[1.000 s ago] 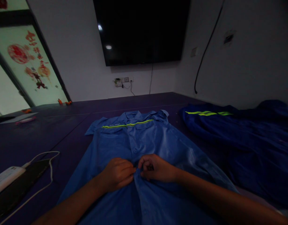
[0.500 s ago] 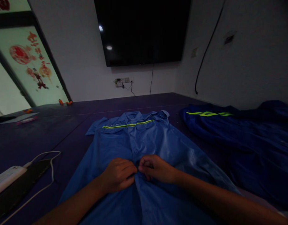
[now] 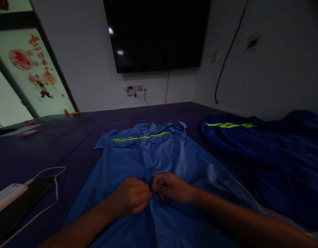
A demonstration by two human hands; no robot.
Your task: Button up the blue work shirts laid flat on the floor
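A light blue work shirt (image 3: pixel 171 155) with a yellow reflective stripe lies flat, front up, on the dark purple surface (image 3: pixel 71 137), collar away from me. My left hand (image 3: pixel 131 198) and my right hand (image 3: pixel 170 187) meet at the shirt's front placket, low on the chest. Both are closed in a pinch on the two front edges of the shirt. A closed button (image 3: pixel 149 167) shows just above my fingers. What lies between my fingertips is hidden.
A heap of darker blue garments (image 3: pixel 264 151) with a yellow stripe lies to the right. At the left edge sit a white power bank (image 3: pixel 6 196), a dark phone (image 3: pixel 24 203) and a white cable (image 3: pixel 54 187). A dark screen (image 3: pixel 156 34) hangs on the far wall.
Both hands have slid slightly toward me along the placket, staying pinched together. The shirt has barely shifted.
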